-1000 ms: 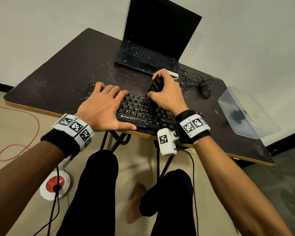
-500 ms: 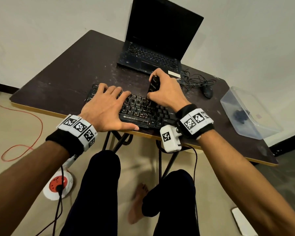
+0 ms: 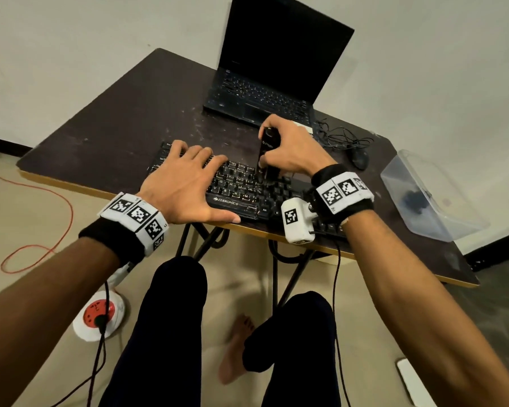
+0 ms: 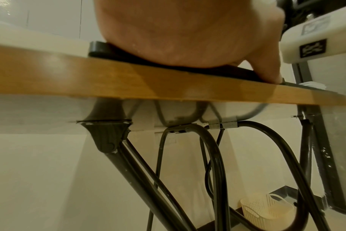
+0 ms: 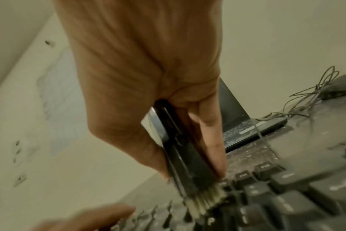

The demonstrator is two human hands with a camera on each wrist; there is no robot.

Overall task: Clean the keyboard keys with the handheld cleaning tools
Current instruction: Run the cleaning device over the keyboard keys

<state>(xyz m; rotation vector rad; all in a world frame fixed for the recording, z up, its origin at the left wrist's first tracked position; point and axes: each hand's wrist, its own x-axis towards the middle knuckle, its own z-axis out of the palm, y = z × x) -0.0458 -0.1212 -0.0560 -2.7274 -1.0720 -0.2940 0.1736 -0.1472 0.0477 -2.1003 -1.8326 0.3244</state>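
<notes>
A black keyboard lies along the front edge of the dark table. My left hand lies flat on its left half, fingers straight and spread, thumb along the front rim. My right hand grips a black handheld brush upright over the middle keys. In the right wrist view the brush has pale bristles pressed down among the keys. The left wrist view shows only my palm on the keyboard edge.
An open black laptop stands behind the keyboard. A mouse with a tangled cable lies to the right, beside a clear plastic box near the table's right end. Below the table are its metal legs, a white basket and a power strip.
My right hand has tilted the brush more upright and swept it slightly back and forth over the middle keys. My left hand has stayed flat on the keyboard.
</notes>
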